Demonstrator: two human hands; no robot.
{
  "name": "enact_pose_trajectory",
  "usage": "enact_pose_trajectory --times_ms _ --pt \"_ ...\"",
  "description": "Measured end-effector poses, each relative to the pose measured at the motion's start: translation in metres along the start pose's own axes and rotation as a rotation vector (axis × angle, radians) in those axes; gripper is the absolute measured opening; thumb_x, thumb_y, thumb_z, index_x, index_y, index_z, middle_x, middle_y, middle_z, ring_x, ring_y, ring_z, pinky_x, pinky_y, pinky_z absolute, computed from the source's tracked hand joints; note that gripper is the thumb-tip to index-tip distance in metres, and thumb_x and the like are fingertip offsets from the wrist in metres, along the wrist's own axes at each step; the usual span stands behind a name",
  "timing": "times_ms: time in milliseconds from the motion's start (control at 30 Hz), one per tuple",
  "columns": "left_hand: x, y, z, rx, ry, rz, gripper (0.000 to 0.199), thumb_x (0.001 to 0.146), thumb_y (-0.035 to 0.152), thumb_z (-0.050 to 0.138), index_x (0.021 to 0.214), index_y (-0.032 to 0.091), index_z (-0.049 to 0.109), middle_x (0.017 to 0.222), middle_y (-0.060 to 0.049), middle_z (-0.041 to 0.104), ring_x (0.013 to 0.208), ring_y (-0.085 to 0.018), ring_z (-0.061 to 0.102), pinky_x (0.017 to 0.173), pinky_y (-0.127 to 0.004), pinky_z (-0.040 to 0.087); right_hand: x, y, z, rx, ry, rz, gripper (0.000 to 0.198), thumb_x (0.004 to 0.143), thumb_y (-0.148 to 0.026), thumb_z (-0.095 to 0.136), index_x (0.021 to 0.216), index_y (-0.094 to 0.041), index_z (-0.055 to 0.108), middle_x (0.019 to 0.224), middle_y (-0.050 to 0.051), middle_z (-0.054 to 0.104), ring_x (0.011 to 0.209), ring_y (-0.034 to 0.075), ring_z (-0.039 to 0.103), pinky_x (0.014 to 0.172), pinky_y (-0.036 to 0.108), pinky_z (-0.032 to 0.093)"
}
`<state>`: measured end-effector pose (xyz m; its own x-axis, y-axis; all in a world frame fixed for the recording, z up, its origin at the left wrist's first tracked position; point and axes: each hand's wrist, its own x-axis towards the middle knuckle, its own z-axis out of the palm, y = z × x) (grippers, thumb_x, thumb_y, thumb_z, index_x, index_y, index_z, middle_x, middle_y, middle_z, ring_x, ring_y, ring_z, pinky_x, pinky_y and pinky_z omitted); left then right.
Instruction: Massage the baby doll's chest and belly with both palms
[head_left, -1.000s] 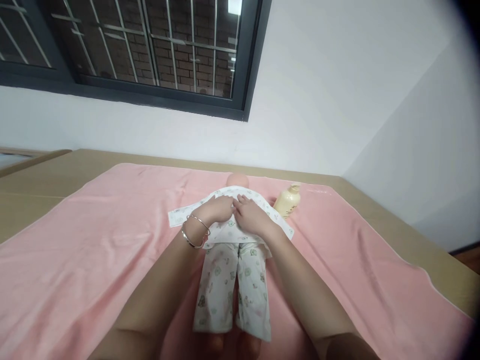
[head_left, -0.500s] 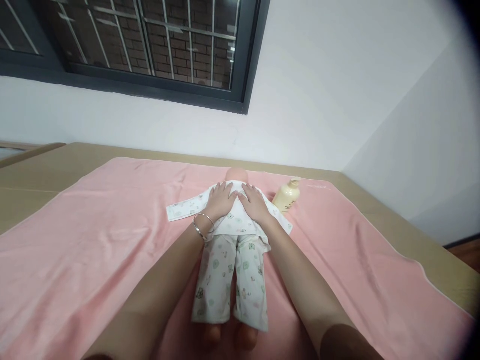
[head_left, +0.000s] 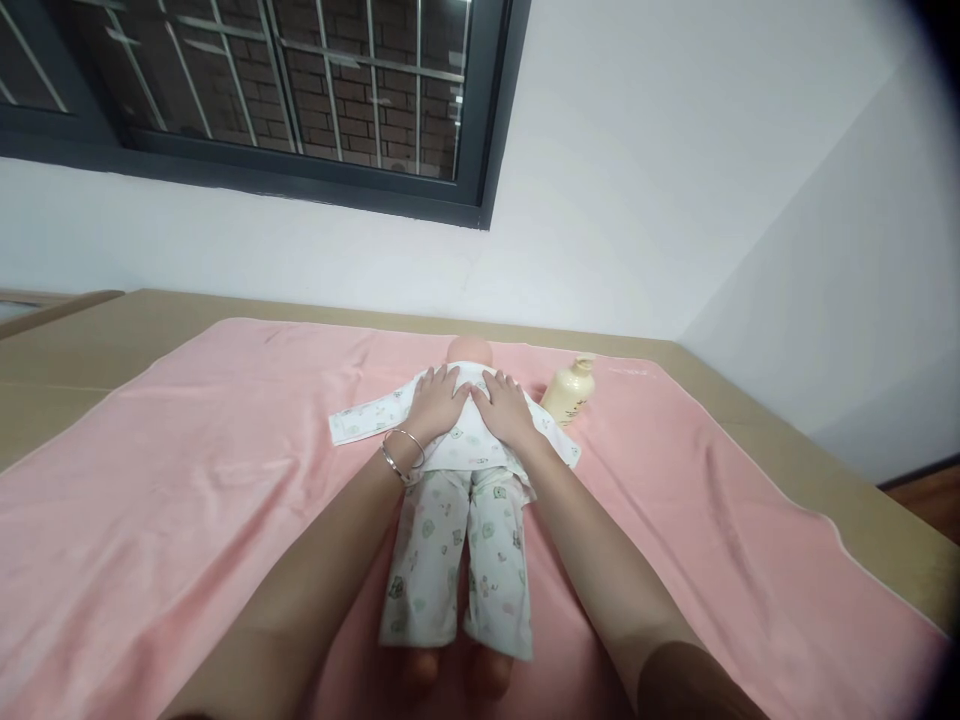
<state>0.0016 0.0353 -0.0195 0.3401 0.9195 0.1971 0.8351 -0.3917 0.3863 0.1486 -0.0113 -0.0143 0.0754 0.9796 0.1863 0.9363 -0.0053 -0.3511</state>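
Note:
A baby doll (head_left: 468,442) in a white patterned top and matching trousers (head_left: 429,560) lies stretched out, with its bare head (head_left: 470,349) at the far end and its feet towards me. My left hand (head_left: 437,403) rests flat on the left side of the doll's upper body, fingers extended. On the right side, my right hand (head_left: 505,407) lies flat in the same way, the two thumbs close together at the middle. Two thin silver bangles (head_left: 403,455) circle my left wrist. Both doll sleeves spread outwards, and its face is not visible.
Beside the doll's right-hand sleeve a pale yellow pump bottle (head_left: 568,393) leans at a tilt. Everything lies on a wrinkled pink cloth (head_left: 240,430) over a tan surface (head_left: 90,345). Behind are a white wall (head_left: 607,180) and a dark-framed window (head_left: 480,130) with bars.
The whole view has shifted very slightly, so things sit a little further left. Both hands keep their place on the doll's upper body.

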Motion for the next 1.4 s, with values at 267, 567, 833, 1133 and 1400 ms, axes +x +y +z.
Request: enact_pose_trajectory --times_ms 267,567,833,1133,1400 --pt "-0.009 0.014 -0.012 0.083 -0.04 0.007 0.059 0.102 0.038 0.023 0.149 0.005 0.032 0.16 -0.019 0.027 0.149 -0.032 0.021 0.119 -0.045 0.02 0.001 0.001 -0.009 0.038 -0.052 0.007 0.065 0.1 -0.054 0.025 0.148 -0.011 0.036 0.156 0.021 0.033 0.147 0.032 0.024 0.115 0.049 0.019" --pt "-0.037 0.039 -0.059 0.248 -0.327 0.125 0.045 0.091 0.021 0.042 0.134 0.013 0.053 0.145 -0.019 0.051 0.137 -0.032 0.043 0.115 -0.053 0.024 -0.025 -0.031 -0.047 -0.01 -0.096 -0.219 0.035 0.097 -0.028 0.036 0.113 -0.016 0.065 0.122 0.014 0.065 0.116 0.027 0.056 0.097 0.036 0.04" --pt "-0.019 0.019 -0.04 0.116 -0.237 0.072 0.054 0.098 0.032 0.029 0.15 0.016 0.033 0.161 -0.014 0.027 0.148 -0.032 0.026 0.116 -0.057 0.021 -0.009 -0.013 -0.019 0.163 0.007 -0.171 0.045 0.101 -0.033 0.032 0.133 -0.013 0.057 0.148 0.013 0.048 0.14 0.023 0.039 0.114 0.034 0.029" --pt "-0.008 0.005 -0.03 0.064 -0.175 -0.007 0.066 0.1 0.051 0.022 0.152 0.011 0.027 0.161 -0.019 0.025 0.149 -0.032 0.021 0.117 -0.052 0.02 -0.001 -0.004 -0.008 0.024 0.046 -0.03 0.058 0.102 -0.037 0.025 0.145 -0.001 0.042 0.15 0.023 0.042 0.143 0.031 0.034 0.117 0.043 0.023" --pt "-0.034 0.035 -0.054 0.131 -0.277 0.113 0.047 0.089 0.025 0.047 0.136 0.023 0.052 0.15 -0.014 0.046 0.136 -0.036 0.044 0.107 -0.054 0.035 -0.037 -0.039 -0.036 -0.089 -0.245 -0.263 0.07 0.087 -0.02 0.048 0.153 -0.004 0.03 0.158 0.018 0.031 0.148 0.035 0.023 0.118 0.045 0.023"
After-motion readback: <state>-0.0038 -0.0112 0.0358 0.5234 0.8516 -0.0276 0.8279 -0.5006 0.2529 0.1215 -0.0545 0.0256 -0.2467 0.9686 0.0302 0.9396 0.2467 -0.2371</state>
